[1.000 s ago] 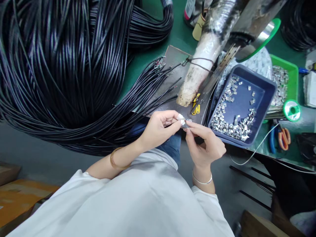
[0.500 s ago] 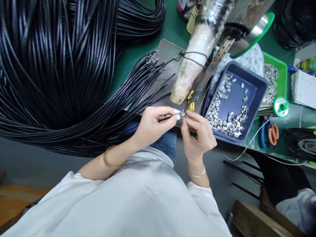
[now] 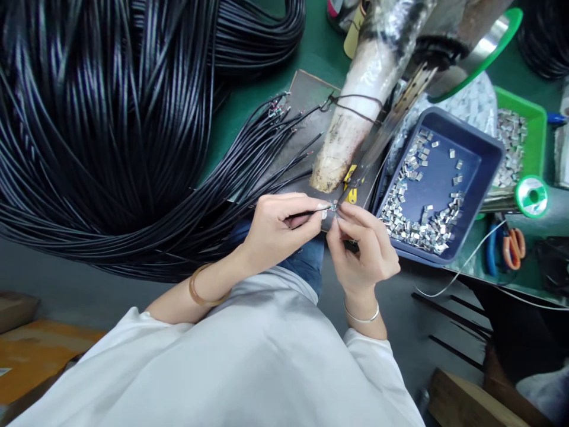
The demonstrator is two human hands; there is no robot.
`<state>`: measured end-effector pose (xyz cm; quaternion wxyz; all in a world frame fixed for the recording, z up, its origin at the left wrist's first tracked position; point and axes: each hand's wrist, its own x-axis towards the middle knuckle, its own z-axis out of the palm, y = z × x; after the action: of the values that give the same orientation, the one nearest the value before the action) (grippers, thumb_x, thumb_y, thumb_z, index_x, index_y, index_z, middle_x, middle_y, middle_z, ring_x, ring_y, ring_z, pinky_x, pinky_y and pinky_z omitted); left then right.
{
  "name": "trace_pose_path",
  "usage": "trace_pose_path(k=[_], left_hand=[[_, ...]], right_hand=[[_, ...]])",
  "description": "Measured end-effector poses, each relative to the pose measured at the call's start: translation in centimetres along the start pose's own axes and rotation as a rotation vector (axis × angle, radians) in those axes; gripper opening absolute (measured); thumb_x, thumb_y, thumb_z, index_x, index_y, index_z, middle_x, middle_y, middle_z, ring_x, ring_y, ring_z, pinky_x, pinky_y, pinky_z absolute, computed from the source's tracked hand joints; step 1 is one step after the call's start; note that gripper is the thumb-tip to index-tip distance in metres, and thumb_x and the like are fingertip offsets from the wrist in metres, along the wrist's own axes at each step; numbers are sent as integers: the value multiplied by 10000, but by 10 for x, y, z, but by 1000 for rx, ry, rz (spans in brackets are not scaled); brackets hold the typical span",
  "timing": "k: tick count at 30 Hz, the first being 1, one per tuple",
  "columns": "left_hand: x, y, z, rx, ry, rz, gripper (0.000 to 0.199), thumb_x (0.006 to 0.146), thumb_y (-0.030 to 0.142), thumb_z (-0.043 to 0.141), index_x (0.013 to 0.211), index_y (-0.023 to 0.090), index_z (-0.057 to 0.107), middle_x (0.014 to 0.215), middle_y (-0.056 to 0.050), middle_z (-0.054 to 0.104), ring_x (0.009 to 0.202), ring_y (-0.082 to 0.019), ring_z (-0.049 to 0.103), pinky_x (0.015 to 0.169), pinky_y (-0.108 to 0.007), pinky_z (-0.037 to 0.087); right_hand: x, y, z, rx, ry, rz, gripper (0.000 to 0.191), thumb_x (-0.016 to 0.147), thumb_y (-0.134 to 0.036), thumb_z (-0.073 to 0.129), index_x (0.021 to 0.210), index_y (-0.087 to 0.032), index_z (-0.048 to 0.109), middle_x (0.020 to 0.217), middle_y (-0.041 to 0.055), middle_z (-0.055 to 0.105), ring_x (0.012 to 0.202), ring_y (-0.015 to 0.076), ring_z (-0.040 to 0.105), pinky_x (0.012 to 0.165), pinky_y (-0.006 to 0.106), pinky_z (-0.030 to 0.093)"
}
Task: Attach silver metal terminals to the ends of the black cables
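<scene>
My left hand (image 3: 284, 228) pinches a black cable (image 3: 306, 213) near its end, where thin wires and a small shiny piece show. My right hand (image 3: 367, 243) has its thumb and forefinger closed at that same end, close to the left fingertips. What the right fingers hold is too small to name. Just beyond the hands are a wrapped pole (image 3: 344, 124) and a yellow tool piece (image 3: 351, 187). A blue tray (image 3: 478, 160) with many small metal clips lies right of my right hand.
Black cables (image 3: 102, 130) cover the left side. A green tray (image 3: 537, 130), a green-rimmed spool (image 3: 532, 197) and orange-and-blue pliers (image 3: 511, 249) are at the right. Cardboard boxes (image 3: 471, 403) stand on the floor.
The view has shifted slightly, so the trays and tools appear farther right. Both hands stay together at the cable end, with only small finger movement.
</scene>
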<state>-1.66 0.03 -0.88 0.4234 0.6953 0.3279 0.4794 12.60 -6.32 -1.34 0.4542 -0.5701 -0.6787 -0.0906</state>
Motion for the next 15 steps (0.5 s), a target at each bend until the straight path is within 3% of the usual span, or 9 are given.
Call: trace_pose_path(k=[4, 10, 12, 15], left_hand=[[-2, 1, -1, 33, -20, -9, 143, 802, 107, 647, 855, 130, 778, 659, -22, 704, 487, -54, 483, 492, -178, 396], [-7, 6, 1, -125, -119, -301, 142, 831, 174, 629, 755, 106, 729, 634, -24, 679, 537, -83, 555, 500, -183, 424], [-9, 6, 1, -116, -138, -298, 139, 835, 180, 633, 759, 106, 722, 633, -17, 665, 538, -78, 536, 505, -186, 419], [-12, 5, 2, -70, -112, -202, 95, 824, 153, 646, 779, 109, 717, 665, -13, 669, 564, -73, 526, 523, -186, 416]], right_hand=[[-2, 1, -3, -3, -34, -1, 209, 795, -58, 710, 915, -203, 620, 1040, 35, 768, 917, 133, 750, 819, 217, 614], [2, 0, -14, 53, 37, 82, 216, 843, -72, 671, 996, -222, 649, 914, 4, 746, 844, 125, 730, 734, 229, 593], [2, -2, -16, -32, 30, 41, 211, 830, -88, 703, 982, -233, 680, 847, -13, 718, 770, 99, 699, 709, 205, 562], [1, -6, -16, -99, -99, 24, 174, 833, -113, 712, 960, -229, 681, 824, -24, 704, 730, 76, 675, 693, 178, 530]])
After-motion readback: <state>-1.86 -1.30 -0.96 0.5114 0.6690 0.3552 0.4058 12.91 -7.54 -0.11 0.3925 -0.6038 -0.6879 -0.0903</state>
